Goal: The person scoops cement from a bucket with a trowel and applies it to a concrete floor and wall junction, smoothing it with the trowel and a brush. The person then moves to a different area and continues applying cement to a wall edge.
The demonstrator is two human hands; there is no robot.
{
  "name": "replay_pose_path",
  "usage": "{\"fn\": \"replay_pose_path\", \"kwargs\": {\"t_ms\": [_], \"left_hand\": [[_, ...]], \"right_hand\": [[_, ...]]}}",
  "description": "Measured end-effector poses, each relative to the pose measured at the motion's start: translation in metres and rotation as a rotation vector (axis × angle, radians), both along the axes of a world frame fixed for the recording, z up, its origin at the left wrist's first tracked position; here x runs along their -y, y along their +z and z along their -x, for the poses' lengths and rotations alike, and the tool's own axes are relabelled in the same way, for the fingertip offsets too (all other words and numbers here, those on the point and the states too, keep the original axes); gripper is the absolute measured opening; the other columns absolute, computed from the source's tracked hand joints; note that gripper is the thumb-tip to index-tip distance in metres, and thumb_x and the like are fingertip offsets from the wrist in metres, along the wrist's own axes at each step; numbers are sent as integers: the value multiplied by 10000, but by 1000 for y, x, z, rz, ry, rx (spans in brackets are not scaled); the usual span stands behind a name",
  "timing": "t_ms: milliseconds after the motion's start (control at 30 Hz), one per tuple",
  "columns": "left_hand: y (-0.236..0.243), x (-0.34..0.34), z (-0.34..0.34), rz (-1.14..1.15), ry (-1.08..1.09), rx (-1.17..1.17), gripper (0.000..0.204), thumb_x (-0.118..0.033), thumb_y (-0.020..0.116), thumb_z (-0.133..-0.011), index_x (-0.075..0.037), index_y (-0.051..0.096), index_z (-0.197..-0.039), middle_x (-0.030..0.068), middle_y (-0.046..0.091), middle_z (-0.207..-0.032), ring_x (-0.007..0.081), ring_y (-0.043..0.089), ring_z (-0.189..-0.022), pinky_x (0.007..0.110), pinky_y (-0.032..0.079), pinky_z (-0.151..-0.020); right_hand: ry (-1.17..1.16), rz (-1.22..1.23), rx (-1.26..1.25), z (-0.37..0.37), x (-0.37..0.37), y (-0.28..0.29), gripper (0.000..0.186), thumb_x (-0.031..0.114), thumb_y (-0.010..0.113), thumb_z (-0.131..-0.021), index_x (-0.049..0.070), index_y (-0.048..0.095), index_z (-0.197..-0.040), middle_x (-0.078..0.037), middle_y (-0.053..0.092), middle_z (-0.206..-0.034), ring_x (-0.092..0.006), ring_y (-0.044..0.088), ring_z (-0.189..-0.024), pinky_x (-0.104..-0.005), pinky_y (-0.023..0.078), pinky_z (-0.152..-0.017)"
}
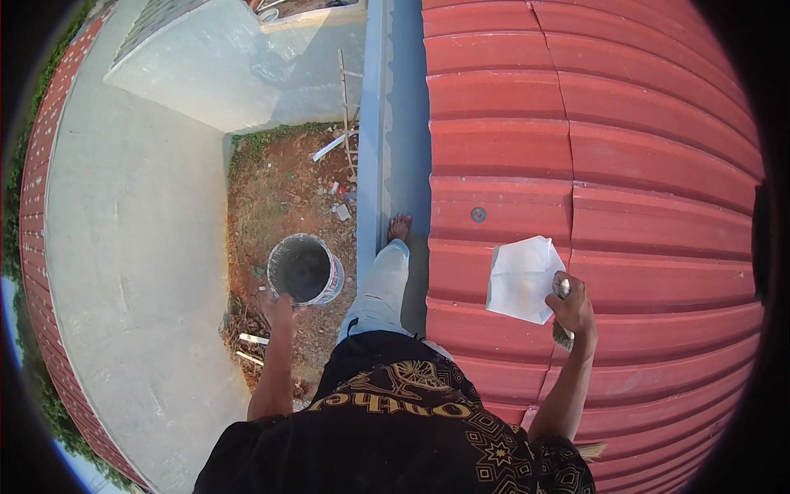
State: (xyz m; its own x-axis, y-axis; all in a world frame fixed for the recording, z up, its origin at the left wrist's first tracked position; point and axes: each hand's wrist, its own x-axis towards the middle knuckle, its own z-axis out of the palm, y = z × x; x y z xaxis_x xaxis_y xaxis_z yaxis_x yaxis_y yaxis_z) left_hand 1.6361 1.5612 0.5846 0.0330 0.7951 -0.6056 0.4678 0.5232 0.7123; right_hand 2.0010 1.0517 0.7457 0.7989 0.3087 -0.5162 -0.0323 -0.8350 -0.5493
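Note:
My left hand (281, 314) is closed on the near rim of a bucket (336, 280), which hangs over the ground below. The bucket is light outside with coloured markings, and its inside is dark grey; I cannot tell what it contains. Over the red roof, my right hand (574, 306) grips a brush (564, 335), its pale handle end above the fingers and its bristles below. Pinched in the same hand is a folded white sheet (523, 278), perhaps paper or cloth.
My bare foot (400, 227) stands in a narrow grey gutter (407, 107) beside the ribbed red metal roof (502, 148). Left of its ledge (369, 165) is a drop to earth ground (280, 189) with a wooden ladder (346, 107) and scraps. A pale wall (140, 247) rises beyond.

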Motion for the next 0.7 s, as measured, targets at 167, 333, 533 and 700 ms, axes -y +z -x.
{"fn": "replay_pose_path", "kwargs": {"t_ms": [167, 333, 533, 700], "left_hand": [[13, -54, -176, 13, -61, 4, 373, 45, 580, -912, -5, 690, -1264, 105, 742, -1004, 218, 732, -655, 335, 615, -501], [34, -123, -336, 24, -196, 164, 356, 53, 581, -926, 13, 687, -1264, 105, 733, -965, 177, 706, -638, 340, 582, -475], [48, -185, -496, 18, -160, 248, 404, 52, 571, -935, 16, 676, -1324, 89, 722, -950, 182, 716, -666, 335, 614, -508], [44, -234, -616, -32, -98, 195, 461, 42, 576, -931, 15, 660, -1384, 99, 724, -1032, 181, 743, -762, 345, 667, -557]], "right_hand": [[-106, 57, -8, -97, -50, -8, 195, 75, 684, -768, -45, 613, -904, -171, 554, -690, -218, 513, -625, -429, 491, -630], [-106, 77, 26, -230, -112, 1, 205, 58, 668, -769, -55, 650, -939, -151, 561, -680, -214, 513, -614, -435, 488, -616], [-68, 58, 49, -388, -199, 5, 209, 63, 665, -771, -56, 648, -942, -148, 566, -706, -207, 502, -641, -436, 486, -623], [24, -61, 37, -534, -277, -23, 175, 89, 670, -779, -27, 573, -867, -162, 507, -691, -235, 452, -616, -444, 455, -604]]}}
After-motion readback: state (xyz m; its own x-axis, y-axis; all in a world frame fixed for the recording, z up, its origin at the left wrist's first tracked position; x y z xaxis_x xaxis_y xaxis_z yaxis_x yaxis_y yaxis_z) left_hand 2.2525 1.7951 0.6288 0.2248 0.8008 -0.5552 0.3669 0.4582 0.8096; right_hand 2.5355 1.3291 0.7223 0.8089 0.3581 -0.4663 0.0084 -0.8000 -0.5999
